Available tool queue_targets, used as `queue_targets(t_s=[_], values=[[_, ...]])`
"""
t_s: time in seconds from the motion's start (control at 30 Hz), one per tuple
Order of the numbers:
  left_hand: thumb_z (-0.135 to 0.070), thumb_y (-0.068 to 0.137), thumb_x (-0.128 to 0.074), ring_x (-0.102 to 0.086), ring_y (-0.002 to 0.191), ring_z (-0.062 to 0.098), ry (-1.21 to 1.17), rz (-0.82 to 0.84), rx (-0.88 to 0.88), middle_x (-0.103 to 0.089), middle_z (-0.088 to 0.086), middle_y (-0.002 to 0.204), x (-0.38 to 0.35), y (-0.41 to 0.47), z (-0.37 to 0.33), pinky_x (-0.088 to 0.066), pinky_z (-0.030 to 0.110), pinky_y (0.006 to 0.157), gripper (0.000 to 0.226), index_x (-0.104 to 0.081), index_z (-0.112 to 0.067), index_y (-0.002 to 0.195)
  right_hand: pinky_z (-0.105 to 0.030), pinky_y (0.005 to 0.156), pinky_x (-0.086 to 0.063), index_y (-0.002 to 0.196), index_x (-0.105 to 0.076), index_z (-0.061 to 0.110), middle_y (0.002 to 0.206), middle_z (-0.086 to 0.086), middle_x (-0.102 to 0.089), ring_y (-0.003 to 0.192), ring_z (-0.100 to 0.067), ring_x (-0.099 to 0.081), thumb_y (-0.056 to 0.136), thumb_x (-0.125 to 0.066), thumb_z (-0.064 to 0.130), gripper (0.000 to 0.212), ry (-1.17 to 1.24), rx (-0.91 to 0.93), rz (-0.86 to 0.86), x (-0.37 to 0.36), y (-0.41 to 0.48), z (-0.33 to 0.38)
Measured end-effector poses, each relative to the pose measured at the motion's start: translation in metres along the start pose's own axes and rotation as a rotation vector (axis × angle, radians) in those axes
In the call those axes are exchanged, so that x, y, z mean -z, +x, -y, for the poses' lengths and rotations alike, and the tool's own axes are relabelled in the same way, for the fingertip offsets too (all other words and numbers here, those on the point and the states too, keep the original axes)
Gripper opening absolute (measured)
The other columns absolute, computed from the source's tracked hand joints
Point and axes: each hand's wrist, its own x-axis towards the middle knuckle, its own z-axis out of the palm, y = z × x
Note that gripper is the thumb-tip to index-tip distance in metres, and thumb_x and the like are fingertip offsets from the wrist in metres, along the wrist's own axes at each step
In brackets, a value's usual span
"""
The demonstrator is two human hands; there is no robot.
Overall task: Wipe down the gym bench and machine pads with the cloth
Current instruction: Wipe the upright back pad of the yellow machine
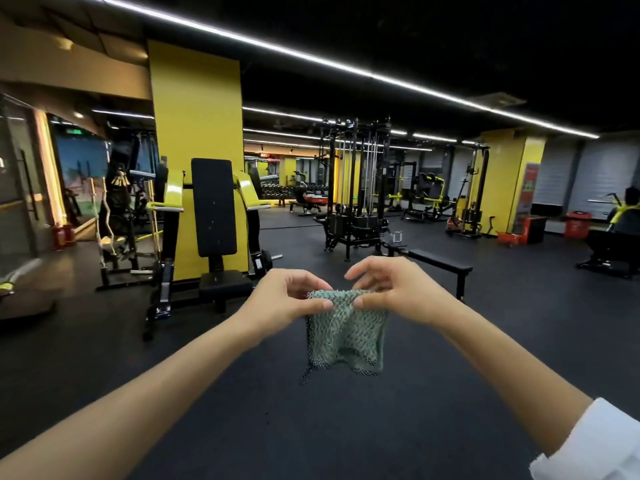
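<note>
Holding the green mesh cloth up in mid-air with both hands. It hangs over the dark floor, nearer to me than the yellow pillar and off to the right of its base. The left hand pinches the top edge between thumb and fingers. The right hand pinches the same edge just beside it, with its other fingers lifted and loosely curled above. The rest of the cloth dangles free, touching nothing.

My read is that this is the prep step — spreading or refolding the cloth before any wiping. No pad is being touched yet.

Candidates for the first wipe:
- the press machine's tall black back pad and seat pad, right in front of the pillar
- the flat bench, further right of the pillar

The next move probably calls for bunching the cloth into one hand, walking over, and pressing it flat on a pad — long strokes, I'd guess.

As for writing, I can't read anything. There's a green glowing sign left of the pillar, and red boxes and a poster far to its right. All of it is too small or blurry to make out, and I can't see any brand on the machines.
</note>
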Motion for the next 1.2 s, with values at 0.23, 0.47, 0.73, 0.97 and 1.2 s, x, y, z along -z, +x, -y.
queue_targets(t_s=[0.23,0.47,0.73,0.97,1.2], values=[[-0.013,0.082,-0.079,-0.071,0.082,0.016,0.231,-0.033,-0.044,-0.077,0.000,0.091,0.005,0.071,0.027,-0.056,0.027,0.075,0.015,-0.077,-0.017,0.097,-0.034,0.082,-0.055,0.090,-0.077,0.022,0.085,0.004,-0.075,0.083,-0.009,-0.069,0.081,-0.081,0.021,0.011,-0.277,0.064,0.144,0.020,0.083,-0.052],[-0.011,0.081,-0.079,-0.072,0.084,0.013,0.235,-0.209,0.005,-0.077,0.002,0.088,0.034,0.135,0.065,-0.056,0.024,0.076,0.011,-0.076,-0.021,0.084,-0.023,0.069,-0.050,0.084,-0.070,0.027,0.080,0.006,-0.071,0.076,-0.009,-0.065,0.085,-0.077,0.023,0.008,-0.218,0.190,0.110,0.013,0.180,-0.084],[-0.007,0.082,-0.078,-0.069,0.076,0.003,0.211,-0.341,0.059,-0.076,-0.001,0.084,0.092,0.190,0.149,-0.051,0.014,0.069,0.006,-0.077,-0.012,0.086,-0.026,0.082,-0.053,0.081,-0.065,0.029,0.084,0.012,-0.070,0.084,-0.007,-0.068,0.091,-0.068,0.011,0.021,-0.067,0.272,0.052,-0.053,0.295,-0.117],[-0.010,0.082,-0.078,-0.070,0.077,0.002,0.276,-0.366,0.059,-0.077,-0.005,0.083,0.192,0.253,0.234,-0.052,0.015,0.071,0.006,-0.078,-0.013,0.088,-0.031,0.083,-0.056,0.083,-0.070,0.027,0.082,0.009,-0.074,0.081,-0.005,-0.070,0.089,-0.072,0.010,0.018,0.019,0.338,-0.006,-0.129,0.430,-0.121],[-0.010,0.083,-0.077,-0.069,0.078,0.003,0.339,-0.365,0.036,-0.077,-0.001,0.087,0.312,0.333,0.300,-0.053,0.016,0.074,0.009,-0.078,-0.011,0.091,-0.028,0.083,-0.056,0.083,-0.070,0.029,0.085,0.009,-0.074,0.084,-0.003,-0.070,0.089,-0.071,0.011,0.019,0.063,0.360,-0.003,-0.184,0.581,-0.103]])
